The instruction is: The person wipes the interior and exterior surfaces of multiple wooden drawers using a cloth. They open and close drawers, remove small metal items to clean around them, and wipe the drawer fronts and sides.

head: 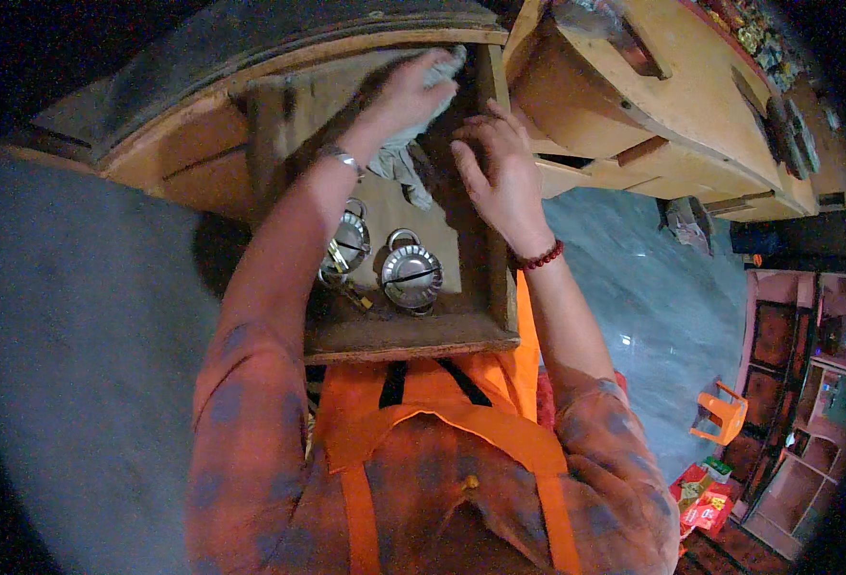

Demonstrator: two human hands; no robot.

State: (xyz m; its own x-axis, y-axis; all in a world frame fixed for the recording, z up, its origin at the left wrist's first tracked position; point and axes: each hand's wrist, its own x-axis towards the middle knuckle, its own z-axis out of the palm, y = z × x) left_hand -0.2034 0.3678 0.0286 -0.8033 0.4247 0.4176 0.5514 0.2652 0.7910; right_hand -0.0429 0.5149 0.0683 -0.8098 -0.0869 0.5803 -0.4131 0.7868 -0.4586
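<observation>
My left hand (412,97) grips a pale cloth (400,169) against the far end of a pulled-out wooden drawer (412,345). Part of the cloth trails down onto the drawer's bottom. At the right wall of the drawer is my right hand (502,169), fingers apart and nothing held; whether it presses on the wall is hard to tell. Nearer me inside the drawer lie two round metal dumpling presses, one in full view (412,277) and the other (351,241) partly hidden by my left forearm. Small brass-coloured pieces (357,296), perhaps keys or a padlock, lie beside them.
The drawer's front panel is close to my orange apron (437,388). A wooden cabinet (610,108) with cut-out handles stands at the right. Farther right are an orange stool (719,413), red packets (707,507) and a shelf unit (789,474).
</observation>
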